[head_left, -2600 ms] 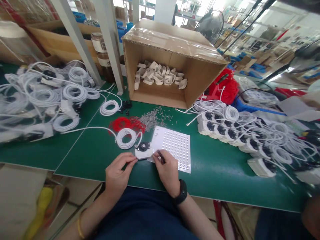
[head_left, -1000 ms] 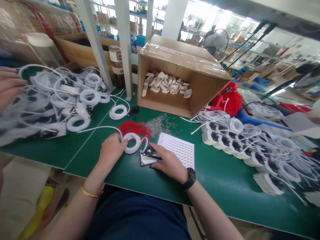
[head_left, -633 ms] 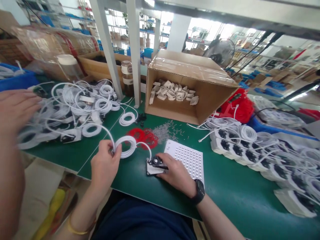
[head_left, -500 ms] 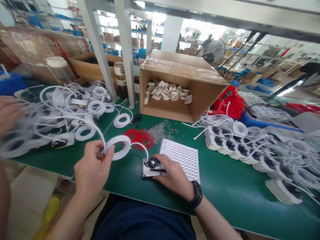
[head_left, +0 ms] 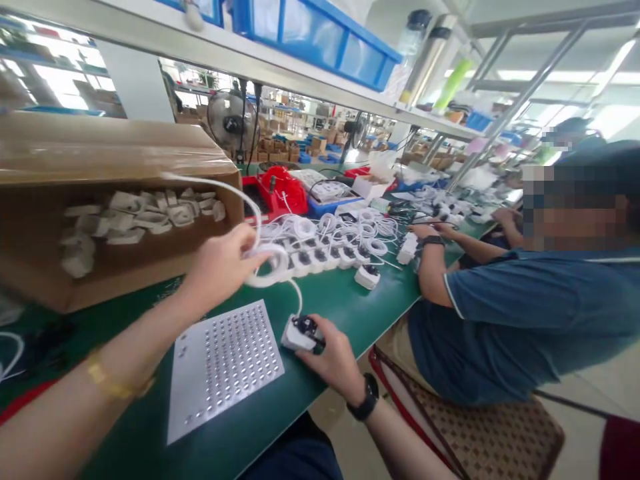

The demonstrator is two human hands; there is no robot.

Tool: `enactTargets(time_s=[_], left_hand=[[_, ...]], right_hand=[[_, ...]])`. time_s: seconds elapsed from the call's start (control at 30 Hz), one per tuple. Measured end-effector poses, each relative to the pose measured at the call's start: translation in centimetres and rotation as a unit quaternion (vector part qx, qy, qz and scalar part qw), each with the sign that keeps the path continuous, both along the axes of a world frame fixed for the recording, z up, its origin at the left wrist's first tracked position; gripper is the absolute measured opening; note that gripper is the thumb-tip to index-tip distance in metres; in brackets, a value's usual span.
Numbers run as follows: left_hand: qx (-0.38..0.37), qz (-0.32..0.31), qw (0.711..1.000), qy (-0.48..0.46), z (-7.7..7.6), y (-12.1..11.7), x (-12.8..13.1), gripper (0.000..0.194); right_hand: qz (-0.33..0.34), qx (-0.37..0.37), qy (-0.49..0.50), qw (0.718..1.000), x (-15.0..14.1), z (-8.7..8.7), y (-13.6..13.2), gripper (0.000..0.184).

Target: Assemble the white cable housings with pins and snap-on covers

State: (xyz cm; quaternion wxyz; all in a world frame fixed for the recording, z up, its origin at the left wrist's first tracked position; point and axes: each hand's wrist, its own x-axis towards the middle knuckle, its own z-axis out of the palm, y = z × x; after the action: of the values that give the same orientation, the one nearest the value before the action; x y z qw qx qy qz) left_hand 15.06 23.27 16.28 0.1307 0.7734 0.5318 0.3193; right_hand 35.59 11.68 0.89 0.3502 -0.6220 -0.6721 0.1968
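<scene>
My left hand (head_left: 227, 263) pinches a coil of white cable (head_left: 281, 263) and holds it up above the table. One end of the cable loops up and to the left over the hand. The other end runs down into a small white housing with a black fitting on top (head_left: 295, 337). Thumb and fingers of my right hand (head_left: 333, 353) grip this housing at its right side, low over the green table. Left of it lies a white plate with rows of small round metal pieces (head_left: 240, 353).
A cardboard box (head_left: 210, 143) on its side holds white plastic parts (head_left: 130, 217). Several similar housings (head_left: 367, 277) with coiled cables stand in rows beyond my hands. A co-worker in a blue shirt (head_left: 520, 313) sits at the right, handling a white piece. Blue bins (head_left: 320, 40) sit on the shelf overhead.
The view has swung right, bringing the co-worker into sight. Both hands have moved right along the table with the housing and its coil, past the perforated-looking plate.
</scene>
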Motion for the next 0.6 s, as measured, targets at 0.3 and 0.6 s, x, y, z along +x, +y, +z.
enactTargets(time_s=[0.3,0.6], left_hand=[[0.068,-0.244,0.967,0.036,0.8,1.2,8.9,0.034],[-0.089,-0.100,0.989,0.061,-10.7,-8.3,-5.6,0.037]], right_hand=[[-0.178,0.028,-0.110,0.977,11.6,-0.6,6.3,0.056],[-0.268,0.021,-0.230,0.935,11.6,-2.8,5.9,0.065]])
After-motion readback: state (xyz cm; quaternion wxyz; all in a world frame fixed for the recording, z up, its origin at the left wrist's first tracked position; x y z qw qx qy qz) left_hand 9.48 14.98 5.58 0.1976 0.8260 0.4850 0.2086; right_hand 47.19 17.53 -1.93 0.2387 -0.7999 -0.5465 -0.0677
